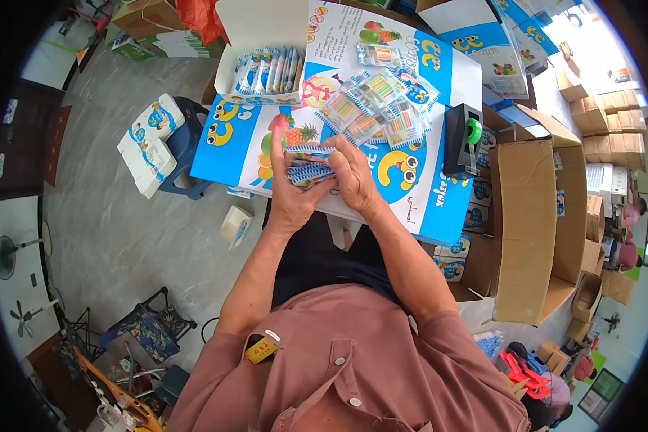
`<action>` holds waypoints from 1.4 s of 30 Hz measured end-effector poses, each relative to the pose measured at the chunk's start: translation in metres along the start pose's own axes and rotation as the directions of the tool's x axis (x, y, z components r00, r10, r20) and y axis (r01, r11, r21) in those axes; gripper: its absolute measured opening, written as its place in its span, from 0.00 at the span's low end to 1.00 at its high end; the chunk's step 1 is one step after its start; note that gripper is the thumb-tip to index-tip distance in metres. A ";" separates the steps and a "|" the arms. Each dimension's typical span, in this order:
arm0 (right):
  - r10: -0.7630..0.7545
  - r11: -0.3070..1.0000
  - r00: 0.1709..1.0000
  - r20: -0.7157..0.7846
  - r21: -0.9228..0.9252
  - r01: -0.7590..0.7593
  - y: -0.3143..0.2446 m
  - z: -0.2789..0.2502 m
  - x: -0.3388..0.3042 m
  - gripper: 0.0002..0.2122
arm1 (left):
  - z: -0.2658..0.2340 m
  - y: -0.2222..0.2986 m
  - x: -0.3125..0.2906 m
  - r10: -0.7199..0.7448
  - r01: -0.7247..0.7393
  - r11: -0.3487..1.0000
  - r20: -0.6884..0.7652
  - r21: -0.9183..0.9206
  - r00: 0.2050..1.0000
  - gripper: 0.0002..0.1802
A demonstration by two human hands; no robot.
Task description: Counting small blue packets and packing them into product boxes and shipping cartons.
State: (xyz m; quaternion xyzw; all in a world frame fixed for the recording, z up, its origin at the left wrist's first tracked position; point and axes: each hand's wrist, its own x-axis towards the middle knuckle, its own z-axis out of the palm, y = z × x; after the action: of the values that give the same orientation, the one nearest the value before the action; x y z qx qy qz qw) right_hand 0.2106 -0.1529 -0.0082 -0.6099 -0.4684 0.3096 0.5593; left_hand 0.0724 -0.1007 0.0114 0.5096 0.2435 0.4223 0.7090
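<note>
Over printed carton (237, 144), my left hand (289, 189) and right hand (353, 176) clasp sachet stack (308, 171); light, slippery, I'd pinch edges.

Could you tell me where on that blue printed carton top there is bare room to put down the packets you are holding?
Bare room: the blue carton top left of the left hand, below the open white box. Also right of the right hand, toward the tape dispenser. Loose packets crowd the middle.

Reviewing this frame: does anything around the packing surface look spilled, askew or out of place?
Nothing looks damaged. Loose candy packets lie scattered at mixed angles on the blue printed carton, unlike those filed upright in the open white box. The left hand and right hand hold a small stack of packets. One small box sits on the floor.
</note>
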 end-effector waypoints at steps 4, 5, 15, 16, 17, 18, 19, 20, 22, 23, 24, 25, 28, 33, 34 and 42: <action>-0.296 0.785 0.945 0.139 -0.528 0.324 -0.021 -0.031 0.008 0.14 | -0.023 -0.030 -0.002 -0.059 0.033 0.949 0.073 0.313 0.996 0.36; -0.298 0.776 0.945 0.133 -0.544 0.321 -0.030 -0.048 0.014 0.15 | -0.026 -0.030 -0.001 -0.055 0.034 0.949 0.058 0.313 0.997 0.36; -0.025 0.298 0.864 0.503 -0.821 0.487 -0.023 -0.146 0.104 0.21 | -0.018 -0.021 -0.002 -0.103 0.035 0.958 0.229 0.284 0.968 0.32; -0.013 0.331 0.875 0.484 -0.823 0.461 -0.025 -0.151 0.106 0.21 | -0.020 -0.023 -0.002 -0.117 0.032 0.949 0.255 0.315 0.960 0.31; 0.000 0.365 0.886 0.464 -0.825 0.432 -0.025 -0.152 0.107 0.21 | -0.022 -0.024 -0.003 -0.114 0.034 0.949 0.243 0.314 0.963 0.31; 0.000 0.364 0.882 0.471 -0.822 0.438 -0.030 -0.149 0.108 0.21 | -0.023 -0.025 -0.002 -0.106 0.015 0.940 0.250 0.340 0.962 0.31; -0.066 0.345 0.892 0.447 -0.829 0.441 -0.035 -0.145 0.109 0.20 | -0.024 -0.027 -0.002 -0.099 -0.003 0.930 0.258 0.367 0.961 0.31; -0.132 0.328 0.898 0.419 -0.836 0.439 -0.040 -0.139 0.108 0.19 | -0.025 -0.027 -0.002 -0.095 -0.019 0.919 0.269 0.395 0.958 0.31; -0.198 0.317 0.899 0.390 -0.843 0.435 -0.040 -0.123 0.108 0.18 | -0.025 -0.025 -0.003 -0.121 0.018 0.927 0.252 0.375 0.960 0.31; -0.200 0.270 0.847 0.493 -0.803 0.532 -0.040 -0.108 0.108 0.18 | -0.024 -0.023 -0.003 -0.144 0.052 0.934 0.241 0.353 0.960 0.31; -0.197 0.224 0.782 0.591 -0.750 0.623 -0.039 -0.094 0.109 0.18 | -0.024 -0.023 -0.004 -0.168 0.086 0.940 0.230 0.331 0.959 0.31; -0.189 0.174 0.705 0.684 -0.683 0.709 -0.039 -0.086 0.111 0.18 | -0.024 -0.024 -0.003 -0.168 0.085 0.939 0.227 0.332 0.959 0.31; -0.128 0.209 0.715 0.687 -0.686 0.697 -0.025 -0.071 0.107 0.18 | -0.024 -0.029 -0.002 -0.073 -0.041 0.914 0.261 0.405 0.963 0.31; 0.136 0.311 0.724 0.676 -0.723 0.617 -0.025 -0.067 0.131 0.23 | -0.023 -0.031 -0.001 -0.067 -0.045 0.919 0.269 0.392 0.961 0.30; 0.137 0.313 0.722 0.679 -0.721 0.619 -0.030 -0.068 0.134 0.23 | -0.025 -0.031 -0.001 -0.078 -0.034 0.916 0.260 0.399 0.962 0.30; 0.168 0.036 0.687 0.707 -0.701 0.713 -0.042 -0.088 0.081 0.25 | -0.025 -0.030 -0.001 -0.042 -0.077 0.903 0.264 0.424 0.964 0.30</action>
State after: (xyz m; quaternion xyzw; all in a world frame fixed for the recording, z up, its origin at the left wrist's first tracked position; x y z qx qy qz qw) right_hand 0.3100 -0.1159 0.0599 -0.5554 -0.8199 -0.0282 -0.1363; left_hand 0.0626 -0.0925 -0.0255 0.7076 0.2284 0.2920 0.6016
